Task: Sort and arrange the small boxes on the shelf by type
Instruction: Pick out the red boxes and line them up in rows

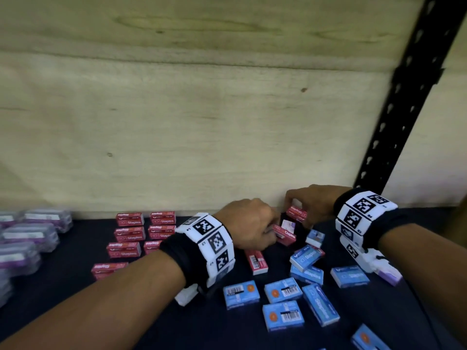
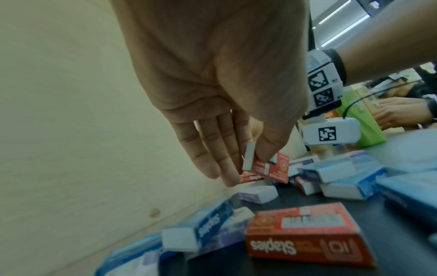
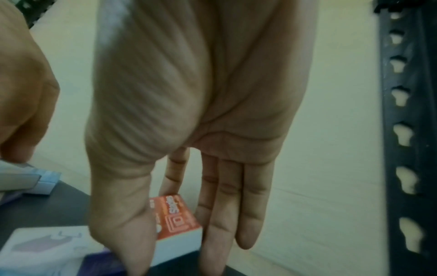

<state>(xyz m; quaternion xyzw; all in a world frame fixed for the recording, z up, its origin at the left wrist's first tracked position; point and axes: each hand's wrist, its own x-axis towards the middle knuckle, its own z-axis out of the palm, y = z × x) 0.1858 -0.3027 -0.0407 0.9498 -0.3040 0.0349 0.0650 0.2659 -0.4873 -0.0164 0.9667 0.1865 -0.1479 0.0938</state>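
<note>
Small staple boxes lie on the dark shelf (image 1: 156, 314). Sorted red boxes (image 1: 130, 219) sit in rows at the back left. Loose blue boxes (image 1: 283, 290) lie scattered at the front right. My left hand (image 1: 271, 232) pinches a tilted red box (image 1: 285, 234) between thumb and fingers; the left wrist view shows the left hand (image 2: 248, 170) on this red box (image 2: 272, 168). Just behind it, by the back wall, my right hand (image 1: 298, 213) grips another red box (image 1: 297, 214). Seen from the right wrist, the right hand (image 3: 175, 261) holds that red box (image 3: 177, 218) just above the shelf.
Purple boxes in clear cases (image 1: 27, 236) are grouped at the far left. One red box (image 1: 256, 261) lies barcode-up near my left wrist. A black slotted upright (image 1: 394, 122) rises at the right. The wooden back panel (image 1: 202, 122) closes the rear.
</note>
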